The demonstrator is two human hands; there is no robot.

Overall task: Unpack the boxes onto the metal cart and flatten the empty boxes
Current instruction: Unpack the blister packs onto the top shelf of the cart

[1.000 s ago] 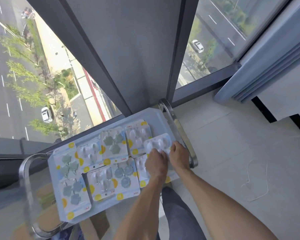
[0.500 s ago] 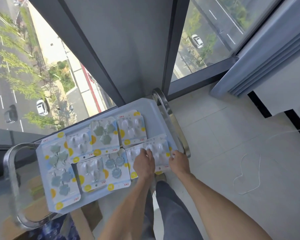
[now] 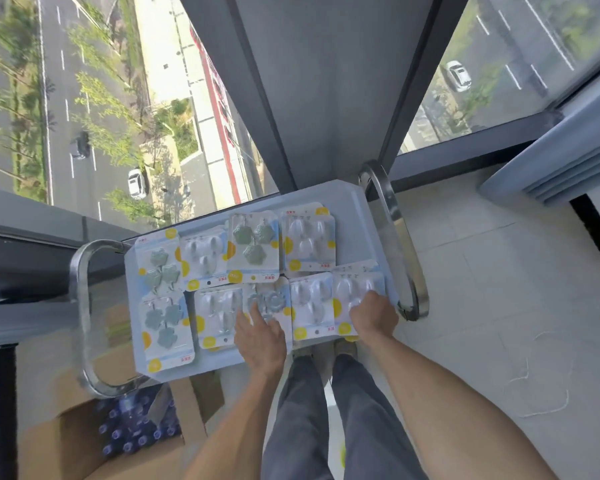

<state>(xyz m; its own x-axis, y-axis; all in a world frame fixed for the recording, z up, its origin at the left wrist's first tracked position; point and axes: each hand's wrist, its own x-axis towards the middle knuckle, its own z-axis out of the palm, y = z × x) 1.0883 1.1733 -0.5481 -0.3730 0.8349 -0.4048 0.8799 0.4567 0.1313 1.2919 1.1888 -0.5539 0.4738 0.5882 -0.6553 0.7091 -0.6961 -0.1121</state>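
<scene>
While both hands are down on the near row of hook packs, the cart top [image 3: 347, 199] is seen nearly filled: two rows of packs laid flat, long sides running away from the person, approx. edge to edge. The left hand [image 3: 258, 336] is laid palm-down w/ fingers fairly straight on the grey-flower pack [image 3: 269, 299] in the middle of the near row; nothing is gripped there, it is pressed or nudged only. The right hand [image 3: 373, 313] is set on the near-right pack [image 3: 355, 289], fingers bent over its near edge; whether it is pinched or just pushed can't be told. That pack sits just beside the right cart handle [image 3: 400, 244] and partly overlaps its left neighbour. The open cardboard box [image 3: 66, 441] w/ blue-capped items lies low and to the left, below the cart's near-left corner, so the left hand is judged the nearer one for the next reach, down and leftward. Little bare tray is left, at the far-right corner only.
</scene>
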